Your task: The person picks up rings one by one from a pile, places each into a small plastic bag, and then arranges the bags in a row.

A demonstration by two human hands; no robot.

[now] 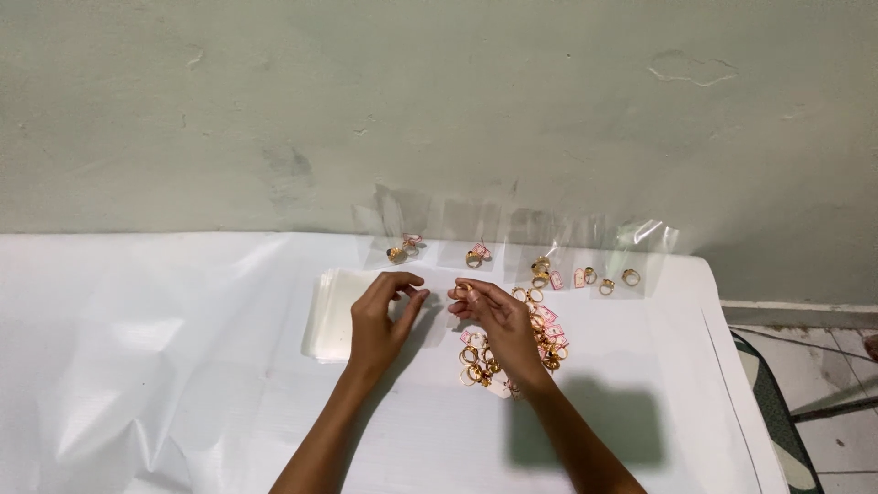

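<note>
The gold ring (464, 290) is pinched between the fingertips of the right hand (498, 325), just above the loose pile of tagged rings (512, 352) on the white table cover (183, 366). The left hand (380, 320), left of that pile, has its fingers closed on a clear plastic bag (416, 306) over the stack of empty bags (334, 316). I judge the bagging step is in hand: the bag mouth must be opened so the ring can slide in, like the filled bags (476, 247) leaning on the wall behind the pile.
</note>
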